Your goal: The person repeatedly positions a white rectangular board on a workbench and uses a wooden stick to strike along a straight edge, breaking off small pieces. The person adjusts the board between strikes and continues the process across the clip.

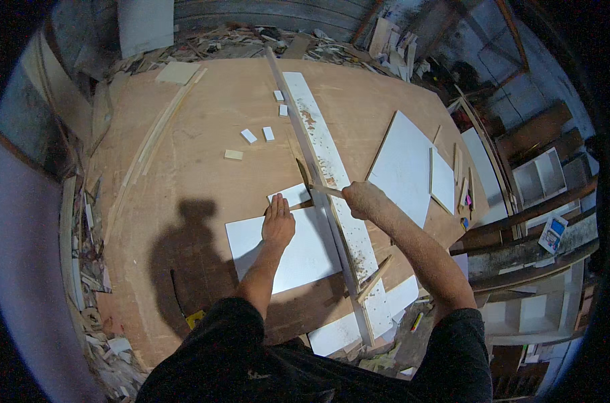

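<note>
My left hand lies flat, fingers stretched forward, pressing on a small white board strip and reaching over a larger white panel. My right hand is closed around the pale wooden handle of a hammer, which points left across a long beam. The hammer's dark, narrow head is beside the right end of the small strip; whether it touches cannot be made out. The long upright beam runs away from me, with a stained white board along its right side.
The wooden worktop bears several small white blocks, long thin strips at left and white panels at right. A yellow tape measure lies near my left arm. Scrap wood heaps beyond the far edge; white shelving stands at right.
</note>
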